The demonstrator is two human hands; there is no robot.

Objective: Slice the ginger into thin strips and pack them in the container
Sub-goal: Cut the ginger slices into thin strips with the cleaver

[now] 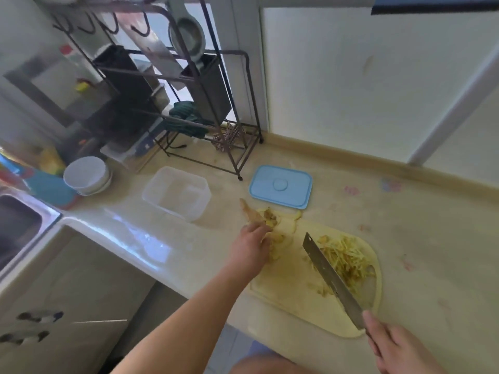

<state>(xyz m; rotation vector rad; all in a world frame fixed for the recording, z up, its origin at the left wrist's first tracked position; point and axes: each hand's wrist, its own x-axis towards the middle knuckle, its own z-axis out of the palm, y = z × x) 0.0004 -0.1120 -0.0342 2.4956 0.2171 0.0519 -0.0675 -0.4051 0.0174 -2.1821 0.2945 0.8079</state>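
On the pale yellow plastic cutting board (297, 292) sits a good pile of thin yellow ginger strips (348, 261), so most slicing looks done. Unsliced knobby ginger pieces (266, 218) remain at the board's 11 o'clock, where the left hand (252, 245) reaches; grip unclear. The right hand (397, 349) holds the steel cleaver (330, 279), blade beside the strips. Nothing's packed yet: the clear plastic container (176, 193) at 10 o'clock looks empty, its light blue lid (280, 187) off beside it.

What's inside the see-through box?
The clear container looks empty; no ginger strips are inside yet. They lie on the cutting board. Its blue lid lies beside it.
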